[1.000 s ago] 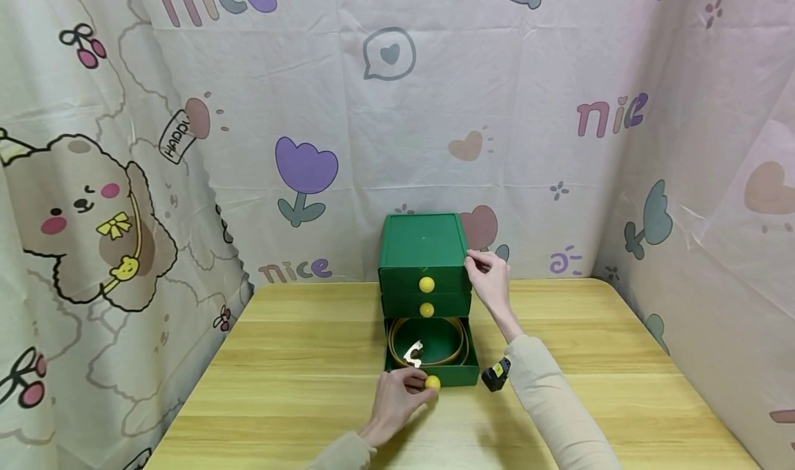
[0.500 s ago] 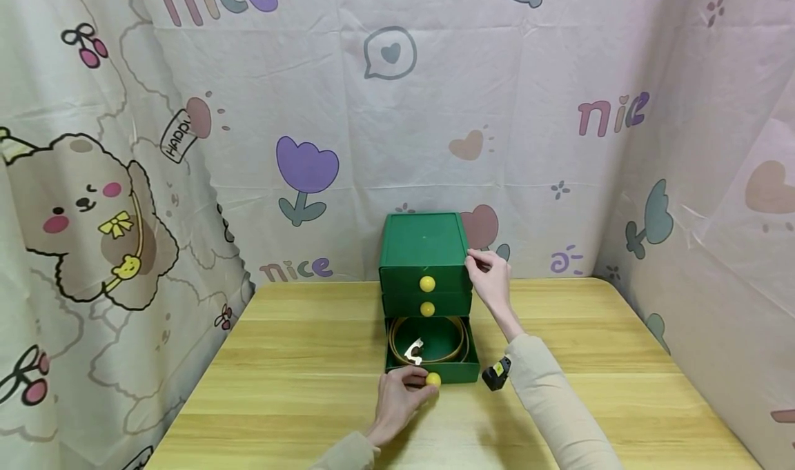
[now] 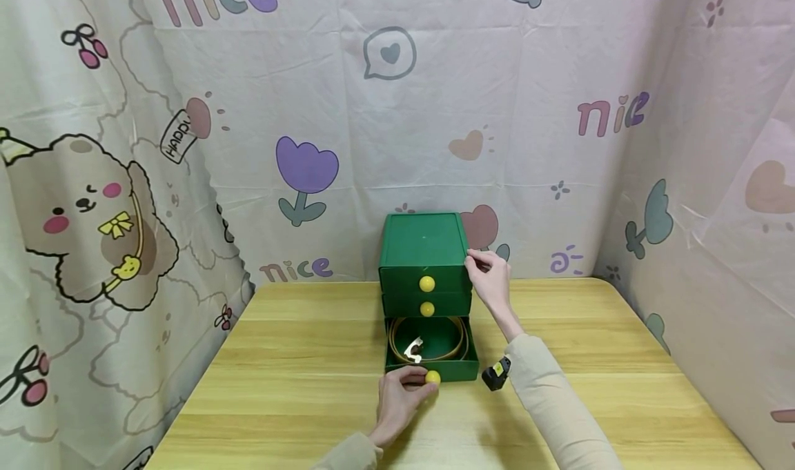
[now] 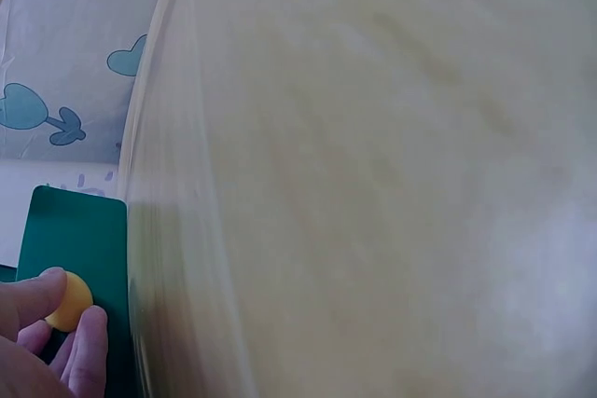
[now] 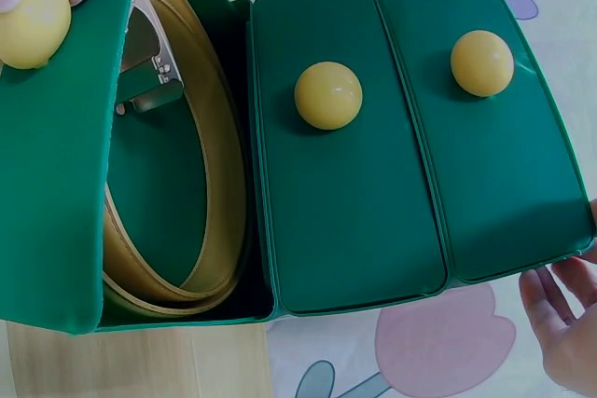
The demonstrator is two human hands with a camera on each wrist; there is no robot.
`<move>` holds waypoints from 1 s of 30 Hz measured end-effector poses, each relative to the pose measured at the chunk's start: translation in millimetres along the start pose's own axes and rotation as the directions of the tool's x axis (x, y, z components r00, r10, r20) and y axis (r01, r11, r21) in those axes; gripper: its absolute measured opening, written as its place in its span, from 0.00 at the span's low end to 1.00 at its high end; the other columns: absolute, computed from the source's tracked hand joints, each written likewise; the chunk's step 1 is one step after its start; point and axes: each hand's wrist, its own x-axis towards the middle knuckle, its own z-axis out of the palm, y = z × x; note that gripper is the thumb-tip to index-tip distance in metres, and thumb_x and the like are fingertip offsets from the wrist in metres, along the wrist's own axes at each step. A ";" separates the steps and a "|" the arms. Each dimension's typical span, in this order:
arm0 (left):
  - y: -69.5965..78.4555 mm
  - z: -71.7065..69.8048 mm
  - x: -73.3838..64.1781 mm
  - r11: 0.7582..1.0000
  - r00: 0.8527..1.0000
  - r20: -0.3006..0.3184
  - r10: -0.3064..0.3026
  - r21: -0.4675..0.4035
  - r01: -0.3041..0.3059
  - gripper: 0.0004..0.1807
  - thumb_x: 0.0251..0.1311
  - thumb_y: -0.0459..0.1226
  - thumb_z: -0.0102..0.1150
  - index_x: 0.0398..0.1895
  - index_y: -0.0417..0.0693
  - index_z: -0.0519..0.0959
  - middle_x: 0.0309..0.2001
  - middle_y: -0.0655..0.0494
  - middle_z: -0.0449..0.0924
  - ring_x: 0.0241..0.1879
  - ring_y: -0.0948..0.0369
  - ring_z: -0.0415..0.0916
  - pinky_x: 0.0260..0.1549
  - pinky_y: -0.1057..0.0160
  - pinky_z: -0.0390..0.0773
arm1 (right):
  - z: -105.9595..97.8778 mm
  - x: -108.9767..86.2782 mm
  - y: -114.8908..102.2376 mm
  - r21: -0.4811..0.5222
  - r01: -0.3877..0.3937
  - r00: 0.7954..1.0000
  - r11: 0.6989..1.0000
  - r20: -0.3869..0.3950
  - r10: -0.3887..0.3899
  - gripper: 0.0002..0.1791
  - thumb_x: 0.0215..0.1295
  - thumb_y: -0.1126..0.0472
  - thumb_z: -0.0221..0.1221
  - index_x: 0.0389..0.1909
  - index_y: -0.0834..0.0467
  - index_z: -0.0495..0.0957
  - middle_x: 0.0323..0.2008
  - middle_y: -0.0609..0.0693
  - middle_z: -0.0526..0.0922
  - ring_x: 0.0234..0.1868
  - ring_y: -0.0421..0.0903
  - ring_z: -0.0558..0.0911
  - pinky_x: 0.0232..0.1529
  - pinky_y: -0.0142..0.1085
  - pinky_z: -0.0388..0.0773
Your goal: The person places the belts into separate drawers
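Note:
A green chest of drawers (image 3: 425,241) stands on the table, two upper drawers flush and the bottom drawer (image 3: 458,370) pulled out. Thumb and fingers of my left hand (image 3: 397,399) pinch that drawer's round yellow knob (image 4: 71,303). Inside the drawer lies a coiled tan belt (image 5: 222,165) with a silver metal buckle (image 5: 149,55). My right hand (image 3: 489,282) grips the chest's upper right front corner, also seen in the right wrist view, where its fingers (image 5: 571,323) bend at the edge.
The upper drawers carry their own yellow knobs, a top one (image 3: 426,284) and a middle one (image 3: 427,309). A small black device (image 3: 496,374) is at the right sleeve's cuff. A printed cloth (image 3: 397,125) hangs behind the wooden table (image 3: 298,359).
My left hand has moved the bottom drawer slightly inward, toward the chest, with the knob still pinched. My right hand stays at the corner.

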 end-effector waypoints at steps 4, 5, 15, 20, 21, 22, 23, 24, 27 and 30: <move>-2.0 1.6 1.5 1.000 1.000 -0.013 -0.018 -0.009 0.017 0.15 0.37 0.41 0.71 0.32 0.50 0.82 0.32 0.52 0.84 0.29 0.64 0.80 0.27 0.75 0.77 | 1.4 0.8 5.4 -0.004 -0.006 1.000 1.000 -0.003 0.006 0.11 0.54 0.69 0.57 0.38 0.66 0.81 0.35 0.62 0.81 0.34 0.56 0.81 0.31 0.17 0.73; -2.3 2.0 2.0 1.000 1.000 -0.016 -0.023 -0.006 0.023 0.15 0.37 0.41 0.71 0.32 0.50 0.82 0.32 0.53 0.84 0.29 0.65 0.80 0.27 0.75 0.77 | 2.4 1.7 10.0 -0.005 -0.005 1.000 1.000 -0.004 0.005 0.11 0.55 0.68 0.57 0.39 0.65 0.81 0.35 0.62 0.82 0.34 0.55 0.81 0.31 0.17 0.72; -0.9 4.1 6.3 0.996 0.995 -0.058 -0.086 0.018 0.087 0.14 0.35 0.41 0.72 0.31 0.53 0.82 0.31 0.57 0.84 0.28 0.68 0.79 0.26 0.73 0.77 | 5.6 5.7 28.2 -0.044 -0.006 1.000 0.999 -0.015 0.005 0.11 0.55 0.63 0.58 0.39 0.60 0.82 0.34 0.55 0.83 0.33 0.47 0.82 0.32 0.18 0.74; -2.4 5.0 9.7 0.995 0.993 -0.066 -0.096 -0.005 0.096 0.15 0.35 0.41 0.72 0.31 0.51 0.82 0.31 0.55 0.84 0.29 0.67 0.79 0.26 0.73 0.77 | 5.6 5.1 28.6 -0.062 -0.011 1.000 0.998 -0.011 0.010 0.12 0.55 0.62 0.58 0.39 0.60 0.82 0.35 0.53 0.83 0.32 0.42 0.81 0.33 0.20 0.76; -2.6 5.2 10.5 0.995 0.993 -0.068 -0.097 -0.015 0.096 0.15 0.35 0.41 0.72 0.32 0.50 0.82 0.32 0.54 0.84 0.30 0.66 0.79 0.26 0.73 0.77 | 5.6 5.0 28.6 -0.064 -0.010 1.000 0.998 -0.010 0.009 0.12 0.55 0.62 0.58 0.39 0.60 0.82 0.34 0.53 0.83 0.32 0.42 0.81 0.33 0.21 0.76; -2.7 5.5 11.3 0.994 0.992 -0.071 -0.105 -0.026 0.103 0.15 0.35 0.40 0.72 0.32 0.50 0.82 0.32 0.54 0.84 0.30 0.66 0.79 0.26 0.73 0.77 | 5.6 4.8 28.6 -0.061 -0.012 1.000 0.998 -0.010 0.011 0.12 0.55 0.62 0.58 0.39 0.60 0.82 0.34 0.53 0.83 0.32 0.41 0.81 0.33 0.22 0.76; -2.8 5.8 12.0 0.994 0.992 -0.073 -0.105 -0.038 0.103 0.15 0.35 0.40 0.72 0.32 0.49 0.82 0.32 0.53 0.84 0.30 0.66 0.80 0.26 0.73 0.77 | 5.5 4.8 28.5 -0.059 -0.013 1.000 0.998 -0.009 0.012 0.12 0.55 0.62 0.58 0.39 0.60 0.82 0.34 0.53 0.83 0.32 0.41 0.81 0.33 0.22 0.77; -2.9 6.0 12.7 0.994 0.991 -0.075 -0.107 -0.046 0.103 0.15 0.35 0.39 0.72 0.32 0.49 0.82 0.32 0.52 0.84 0.30 0.66 0.80 0.26 0.73 0.77 | 5.4 4.8 28.5 -0.058 -0.011 1.000 0.998 -0.009 0.010 0.12 0.55 0.62 0.58 0.39 0.60 0.82 0.35 0.53 0.83 0.32 0.42 0.81 0.33 0.23 0.77; -3.3 6.8 14.8 0.992 0.991 -0.077 -0.108 -0.067 0.103 0.15 0.35 0.39 0.72 0.32 0.47 0.82 0.32 0.51 0.84 0.29 0.65 0.80 0.26 0.73 0.78 | 5.4 4.9 28.0 -0.059 -0.006 1.000 0.998 -0.009 0.005 0.12 0.55 0.62 0.58 0.39 0.60 0.82 0.34 0.54 0.83 0.32 0.43 0.81 0.33 0.23 0.77; -3.6 7.2 17.2 0.991 0.991 -0.074 -0.111 -0.080 0.105 0.15 0.35 0.39 0.72 0.31 0.47 0.82 0.32 0.51 0.84 0.29 0.65 0.80 0.26 0.73 0.78 | 5.7 5.3 27.7 -0.061 -0.001 1.000 0.998 -0.012 0.000 0.12 0.55 0.63 0.58 0.39 0.61 0.82 0.34 0.54 0.83 0.32 0.43 0.82 0.33 0.21 0.76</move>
